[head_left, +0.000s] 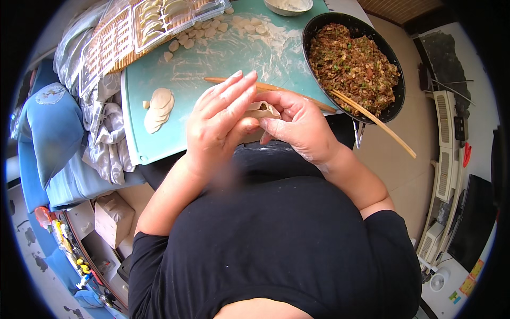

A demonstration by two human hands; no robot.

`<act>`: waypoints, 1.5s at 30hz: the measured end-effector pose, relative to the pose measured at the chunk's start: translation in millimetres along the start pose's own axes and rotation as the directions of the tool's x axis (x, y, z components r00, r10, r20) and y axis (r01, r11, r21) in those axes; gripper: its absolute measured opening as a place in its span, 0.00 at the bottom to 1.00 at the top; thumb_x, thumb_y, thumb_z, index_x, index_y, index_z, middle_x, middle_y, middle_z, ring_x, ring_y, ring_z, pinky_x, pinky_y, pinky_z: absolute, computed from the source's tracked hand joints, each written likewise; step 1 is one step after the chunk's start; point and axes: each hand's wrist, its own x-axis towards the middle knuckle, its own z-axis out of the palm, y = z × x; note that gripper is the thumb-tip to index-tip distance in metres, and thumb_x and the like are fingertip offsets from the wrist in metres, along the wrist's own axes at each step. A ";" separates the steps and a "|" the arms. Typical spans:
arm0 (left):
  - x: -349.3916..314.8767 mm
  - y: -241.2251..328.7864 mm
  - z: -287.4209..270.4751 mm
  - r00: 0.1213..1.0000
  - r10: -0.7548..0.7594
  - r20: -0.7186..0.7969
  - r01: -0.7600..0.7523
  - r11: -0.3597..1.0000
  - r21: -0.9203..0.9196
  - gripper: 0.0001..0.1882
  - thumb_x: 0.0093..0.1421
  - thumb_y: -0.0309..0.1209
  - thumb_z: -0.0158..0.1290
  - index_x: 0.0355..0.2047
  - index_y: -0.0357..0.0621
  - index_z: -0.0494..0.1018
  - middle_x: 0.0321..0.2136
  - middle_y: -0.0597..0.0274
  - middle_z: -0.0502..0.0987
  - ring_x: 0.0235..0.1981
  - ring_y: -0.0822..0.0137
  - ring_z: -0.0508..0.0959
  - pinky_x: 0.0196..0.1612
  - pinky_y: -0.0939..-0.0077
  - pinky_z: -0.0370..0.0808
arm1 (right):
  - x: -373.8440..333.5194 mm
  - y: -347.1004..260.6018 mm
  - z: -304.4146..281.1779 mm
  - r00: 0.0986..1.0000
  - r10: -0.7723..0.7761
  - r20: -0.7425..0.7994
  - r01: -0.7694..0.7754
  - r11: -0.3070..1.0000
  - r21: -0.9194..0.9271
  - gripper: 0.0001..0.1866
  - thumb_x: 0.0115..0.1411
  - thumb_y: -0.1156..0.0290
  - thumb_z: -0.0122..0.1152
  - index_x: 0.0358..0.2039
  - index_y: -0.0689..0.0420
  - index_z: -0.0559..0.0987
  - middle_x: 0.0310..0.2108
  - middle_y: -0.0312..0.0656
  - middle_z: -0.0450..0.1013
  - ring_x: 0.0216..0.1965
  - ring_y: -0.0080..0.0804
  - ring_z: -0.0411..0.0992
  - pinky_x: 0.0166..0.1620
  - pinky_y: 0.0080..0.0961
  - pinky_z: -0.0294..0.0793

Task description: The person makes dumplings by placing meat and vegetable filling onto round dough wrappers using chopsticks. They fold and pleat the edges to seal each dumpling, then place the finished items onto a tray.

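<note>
My right hand: the right hand (305, 127) has its thumb and fingers pinched on a dumpling (264, 110).
My left hand: the left hand (215, 119) has its long fingers out straight and side by side, with the thumb apart from them. It is right by the dumpling's left end; I can't tell if it touches.
Dumpling: it is up between my two hands, in front of my tummy. Its top is a bit open, and I can see some dark stuff inside.
Rolling stick: a wooden rolling pin (305, 95) lies just past my hands.
Worktop: the blue-green worktop (139, 141) has white flour on it.
Left side: flat dough rounds (159, 109) sit in a pile, with a small dough lump (145, 104) beside them.
Far side: little dough bits (188, 43) lie near a clear tray (183, 30) with made dumplings (152, 26) in rows. A bowl (289, 6) is farther right.
Right side: a black pan (312, 32) holds brown mix (353, 69) with green bits. Chopsticks (382, 126) lean over its near edge.
</note>
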 end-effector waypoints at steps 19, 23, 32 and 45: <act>-2.0 0.0 -1.3 0.999 0.034 0.004 -0.034 0.999 -0.025 0.08 0.46 0.23 0.57 0.29 0.45 0.75 0.37 0.61 0.79 0.46 0.58 0.75 0.47 0.67 0.69 | -2.8 -5.9 -0.5 0.993 0.066 0.099 -0.077 0.991 0.106 0.17 0.61 0.72 0.46 0.49 0.65 0.68 0.39 0.41 0.72 0.39 0.25 0.72 0.40 0.21 0.72; -3.4 -3.4 -2.3 1.000 0.023 0.016 -0.023 1.000 -0.014 0.08 0.47 0.23 0.57 0.31 0.44 0.76 0.38 0.60 0.78 0.48 0.57 0.74 0.49 0.65 0.68 | 1.7 -4.2 -8.9 0.981 0.161 0.106 -0.182 0.954 0.238 0.19 0.64 0.67 0.39 0.50 0.65 0.68 0.41 0.45 0.72 0.41 0.31 0.73 0.42 0.26 0.74; 5.7 -7.2 -3.5 0.975 0.112 0.192 -0.095 0.991 -0.095 0.10 0.48 0.26 0.57 0.34 0.43 0.76 0.40 0.58 0.77 0.50 0.56 0.72 0.50 0.61 0.67 | -0.7 -6.2 -7.3 0.981 0.179 0.074 -0.189 0.971 0.147 0.15 0.63 0.71 0.38 0.43 0.66 0.71 0.39 0.45 0.72 0.39 0.31 0.72 0.40 0.27 0.76; -8.1 -3.3 5.6 0.950 -0.249 0.189 0.310 0.821 -0.480 0.25 0.48 0.31 0.60 0.47 0.40 0.70 0.49 0.50 0.71 0.51 0.58 0.71 0.51 0.66 0.67 | 7.4 -5.2 -9.7 0.971 0.202 0.128 -0.234 0.910 0.342 0.17 0.63 0.70 0.36 0.45 0.67 0.69 0.39 0.49 0.71 0.38 0.37 0.74 0.41 0.30 0.76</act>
